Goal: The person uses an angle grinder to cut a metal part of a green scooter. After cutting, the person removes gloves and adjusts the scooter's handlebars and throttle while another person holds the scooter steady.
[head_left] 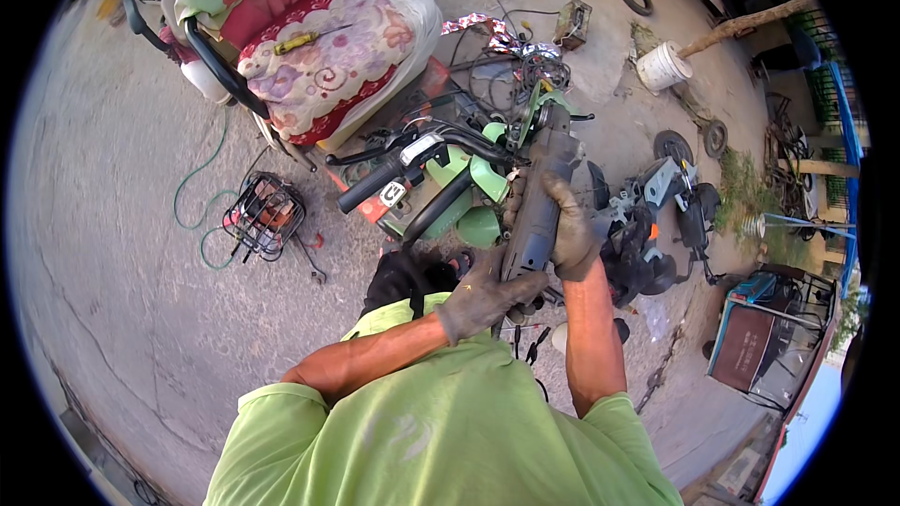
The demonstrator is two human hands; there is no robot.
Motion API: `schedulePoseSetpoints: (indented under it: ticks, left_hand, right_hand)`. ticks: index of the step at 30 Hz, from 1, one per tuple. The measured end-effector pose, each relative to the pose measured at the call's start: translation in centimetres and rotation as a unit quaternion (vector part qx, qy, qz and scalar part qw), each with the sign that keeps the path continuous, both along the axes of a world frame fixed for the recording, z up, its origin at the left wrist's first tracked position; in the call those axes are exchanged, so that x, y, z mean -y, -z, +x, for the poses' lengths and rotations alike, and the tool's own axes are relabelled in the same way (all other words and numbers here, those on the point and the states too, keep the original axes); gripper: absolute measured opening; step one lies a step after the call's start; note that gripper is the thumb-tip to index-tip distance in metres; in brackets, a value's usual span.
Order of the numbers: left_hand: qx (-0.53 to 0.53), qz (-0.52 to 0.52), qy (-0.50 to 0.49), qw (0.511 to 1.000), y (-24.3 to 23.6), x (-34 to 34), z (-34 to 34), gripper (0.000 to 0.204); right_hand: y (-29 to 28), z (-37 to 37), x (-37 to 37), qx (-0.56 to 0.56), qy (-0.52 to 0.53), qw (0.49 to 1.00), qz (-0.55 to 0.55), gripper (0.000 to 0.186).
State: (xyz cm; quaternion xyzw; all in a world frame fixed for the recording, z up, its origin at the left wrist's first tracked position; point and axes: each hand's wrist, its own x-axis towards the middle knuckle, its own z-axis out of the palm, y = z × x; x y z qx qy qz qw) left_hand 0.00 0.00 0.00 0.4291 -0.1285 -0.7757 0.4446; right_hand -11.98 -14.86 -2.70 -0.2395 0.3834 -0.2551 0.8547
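Note:
A long dark grey power tool (pixel 536 225) is held in front of my body, its head pointing away toward the green scooter parts; the exact kind of tool is not clear. My right hand (pixel 574 230), in a grey work glove, wraps the tool's right side. Lower down, my left hand (pixel 483 295), also gloved, grips its near end, with the thumb laid across it. Just left of the tool are black handlebars (pixel 412 169) with grips, and green plastic body panels (pixel 478 225). The tool hides part of the parts behind it.
A cushioned chair (pixel 328 66) with a floral cover stands at far left, a yellow-handled screwdriver (pixel 298 43) on it. A wire basket (pixel 265 215) lies on the ground at left. Beyond are tangled cables (pixel 497 75), a white bucket (pixel 663 67) and another scooter (pixel 680 192).

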Motion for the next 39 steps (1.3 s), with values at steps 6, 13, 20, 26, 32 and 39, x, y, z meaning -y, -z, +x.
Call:
schedulePoseSetpoints:
  ticks: [6,13,20,26,32,39]
  left_hand:
    - [0.013,-0.021,0.002,1.0,-0.3,-0.1,0.0,0.055]
    - [0.017,-0.014,0.016,1.0,0.2,0.1,0.2,0.054]
    - [0.003,-0.031,0.015,0.999,0.2,0.0,0.5,0.053]
    - [0.006,-0.024,-0.002,1.0,0.2,-0.2,0.3,0.056]
    - [0.014,-0.018,0.012,1.0,1.5,-0.4,-0.1,0.054]
    - [0.019,-0.033,0.014,0.999,0.6,-0.7,0.3,0.049]
  right_hand:
    - [-0.5,0.1,-0.5,-0.023,0.007,1.0,-0.001,0.035]
    - [-1.2,0.5,-0.4,-0.051,0.009,0.998,-0.024,0.038]
    - [-1.3,0.6,-0.6,-0.067,0.012,0.997,-0.026,0.038]
    - [-1.5,0.4,-0.6,-0.072,-0.007,0.997,-0.034,0.039]
    - [-1.1,0.7,-0.8,-0.07,0.022,0.996,-0.044,0.041]
    - [-0.4,0.0,-1.1,-0.026,-0.017,0.998,-0.049,0.043]
